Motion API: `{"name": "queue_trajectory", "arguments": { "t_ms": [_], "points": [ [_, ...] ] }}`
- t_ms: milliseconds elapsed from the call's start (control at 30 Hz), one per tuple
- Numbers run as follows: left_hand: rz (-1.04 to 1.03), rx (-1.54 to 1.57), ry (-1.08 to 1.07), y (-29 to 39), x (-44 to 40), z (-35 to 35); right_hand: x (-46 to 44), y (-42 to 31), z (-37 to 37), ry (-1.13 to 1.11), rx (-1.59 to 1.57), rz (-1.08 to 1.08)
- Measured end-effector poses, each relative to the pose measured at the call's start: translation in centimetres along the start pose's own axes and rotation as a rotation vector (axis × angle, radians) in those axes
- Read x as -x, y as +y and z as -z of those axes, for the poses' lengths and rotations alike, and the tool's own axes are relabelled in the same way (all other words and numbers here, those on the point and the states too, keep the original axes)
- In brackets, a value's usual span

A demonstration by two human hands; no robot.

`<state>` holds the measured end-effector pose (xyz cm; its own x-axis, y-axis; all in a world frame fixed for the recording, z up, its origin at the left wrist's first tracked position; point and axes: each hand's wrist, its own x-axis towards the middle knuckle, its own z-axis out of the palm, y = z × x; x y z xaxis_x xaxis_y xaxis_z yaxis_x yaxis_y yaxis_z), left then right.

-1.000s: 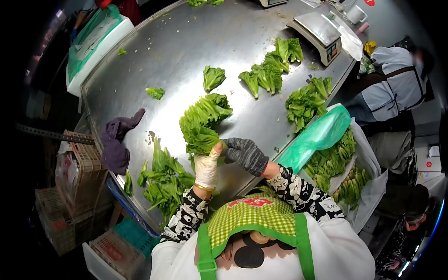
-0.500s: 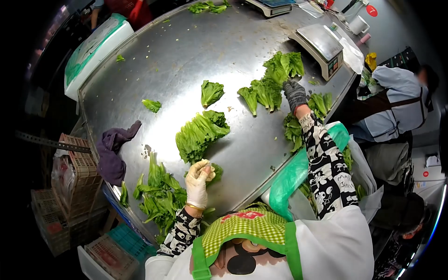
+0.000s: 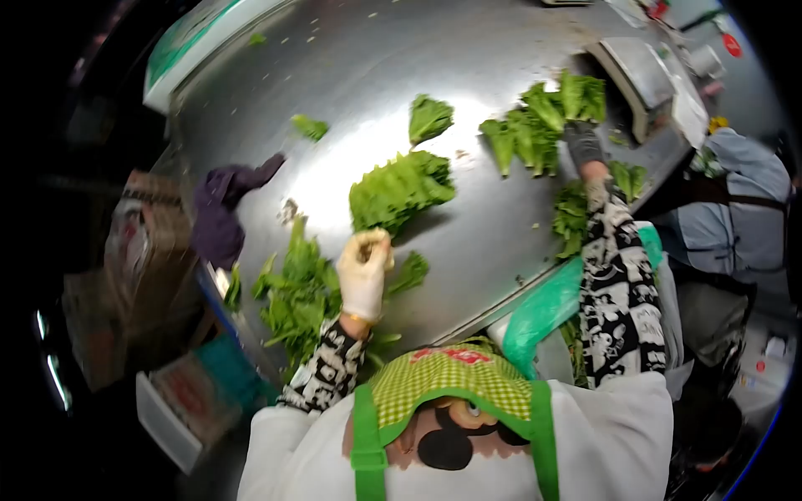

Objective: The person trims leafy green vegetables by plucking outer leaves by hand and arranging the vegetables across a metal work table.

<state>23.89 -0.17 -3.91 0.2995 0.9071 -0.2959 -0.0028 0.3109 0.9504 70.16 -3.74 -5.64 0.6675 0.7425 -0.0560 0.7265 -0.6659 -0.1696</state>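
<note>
My left hand, in a white glove, has its fingers curled together just below a row of green lettuce. What they hold, if anything, cannot be made out. A loose pile of leaves lies left of this hand, and a single leaf shows at its right. My right hand, in a dark grey glove, is closed at the base of a lettuce head, its fingertips partly hidden. Beside it lie several lettuce heads, with more lettuce near the table edge.
One lettuce head lies alone on the metal table. A purple cloth hangs at the left edge. A scale stands at the right, near another person. Green plastic bagging hangs at the front edge; crates stand left.
The whole view has shifted and blurred. My left hand has moved a little left relative to the loose leaf, which shows more. My right hand stays at the lettuce head.
</note>
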Motion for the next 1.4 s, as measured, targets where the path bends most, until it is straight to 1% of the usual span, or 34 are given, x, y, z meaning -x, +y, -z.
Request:
{"name": "queue_trajectory", "arguments": {
  "t_ms": [33,67,100,167,200,233,267,300,333,367,400,433,467,500,533,567,633,667,767,800,867,900,933,1033,1067,1100,1167,1233,1267,1300,1333,1400],
  "points": [
    [-0.094,-0.075,0.078,-0.2,-0.7,0.5,1.5,-1.8,2.0,0.017,-0.086,-0.085],
    [-0.153,-0.188,0.193,-0.1,-1.8,1.3,1.9,-1.3,1.3,0.142,-0.178,-0.029],
    [-0.254,-0.386,0.304,-0.8,-3.2,2.4,2.3,-1.0,0.6,0.262,-0.263,0.039],
    [-0.219,-0.475,0.356,-0.8,-5.5,3.8,5.1,-3.5,1.8,0.219,-0.354,0.084],
    [-0.081,-0.465,0.324,-0.5,-6.5,4.0,6.2,-4.7,1.6,0.146,-0.532,0.093],
    [0.055,-0.453,0.288,-0.1,-7.5,4.1,7.9,-5.9,1.7,0.090,-0.645,0.096],
    [0.077,-0.323,0.216,-3.0,-9.4,5.3,9.3,-7.1,1.2,-0.009,-0.850,0.084],
    [0.089,-0.265,0.187,-2.7,-9.8,4.9,10.3,-7.8,0.0,0.032,-1.042,0.234],
    [0.103,-0.207,0.157,-2.4,-9.9,4.1,11.8,-8.2,-0.7,0.030,-0.821,0.281],
    [0.117,-0.147,0.126,-2.3,-10.0,3.4,13.6,-9.8,-0.4,-0.001,-0.731,0.285],
    [0.173,-0.037,0.059,-2.7,-10.4,3.2,15.7,-11.9,1.0,-0.030,-0.729,0.301],
    [0.181,-0.040,0.040,-2.0,-10.0,3.0,17.4,-13.7,1.7,-0.044,-0.787,0.329],
    [0.191,-0.046,0.020,-0.7,-9.3,2.8,18.2,-13.8,0.4,-0.060,-0.780,0.356],
    [0.203,-0.054,-0.001,-0.1,-8.9,2.6,19.1,-14.5,-0.3,-0.102,-0.849,0.357],
    [0.191,-0.028,0.015,-2.0,-9.6,3.7,20.1,-15.0,0.0,-0.124,-0.785,0.366],
    [0.116,-0.066,0.033,-1.7,-9.1,3.6,21.2,-16.0,1.0,-0.148,-0.722,0.374],
    [-0.026,-0.144,0.070,-0.7,-7.4,3.3,22.8,-17.2,1.2,-0.125,-0.729,0.409],
    [-0.060,-0.041,0.070,-0.8,-6.9,3.3,23.4,-17.7,1.1,-0.113,-0.734,0.429],
    [-0.354,-0.185,0.138,0.1,-4.8,3.3,24.7,-19.2,0.5,-0.222,-0.961,0.418],
    [-0.406,-0.208,0.150,0.3,-4.2,3.4,25.0,-19.6,0.5,-0.254,-1.034,0.416],
    [-0.582,-0.287,0.201,1.1,-3.3,2.9,25.3,-20.3,0.5,-0.466,-1.209,0.386],
    [-0.670,-0.326,0.226,1.4,-2.9,2.6,25.7,-21.0,0.9,-0.662,-1.406,0.196],
    [-0.743,-0.319,0.228,1.5,-2.6,2.4,26.0,-21.8,1.4,-0.818,-1.588,-0.045],
    [-0.943,-0.436,0.168,1.8,-1.7,2.4,26.5,-23.4,1.5,-0.880,-1.655,-0.203],
    [-0.976,-0.452,0.141,2.0,-1.0,2.4,26.4,-23.5,1.2,-0.851,-1.669,-0.117],
    [-1.005,-0.466,0.130,2.7,-0.2,2.1,26.5,-23.5,1.1,-0.825,-1.700,-0.153],
    [-1.082,-0.372,-0.019,2.5,0.5,2.1,26.7,-23.5,1.1,-0.770,-1.761,-0.225],
    [-1.088,-0.414,-0.049,2.1,1.4,2.0,26.8,-23.2,1.5,-0.541,-1.418,0.227],
    [-1.079,-0.439,-0.066,2.0,1.8,2.0,27.0,-23.2,2.0,-0.602,-1.448,0.117],
    [-1.126,-0.497,-0.083,1.8,1.6,2.2,27.1,-23.2,2.2,-0.662,-1.475,0.006],
    [-1.091,-0.525,-0.066,1.8,1.8,2.2,27.2,-23.2,1.7,-0.642,-1.547,-0.047],
    [-1.024,-0.577,-0.032,2.0,2.5,2.1,27.4,-23.3,1.1,-0.601,-1.590,-0.087]
  ]
}}
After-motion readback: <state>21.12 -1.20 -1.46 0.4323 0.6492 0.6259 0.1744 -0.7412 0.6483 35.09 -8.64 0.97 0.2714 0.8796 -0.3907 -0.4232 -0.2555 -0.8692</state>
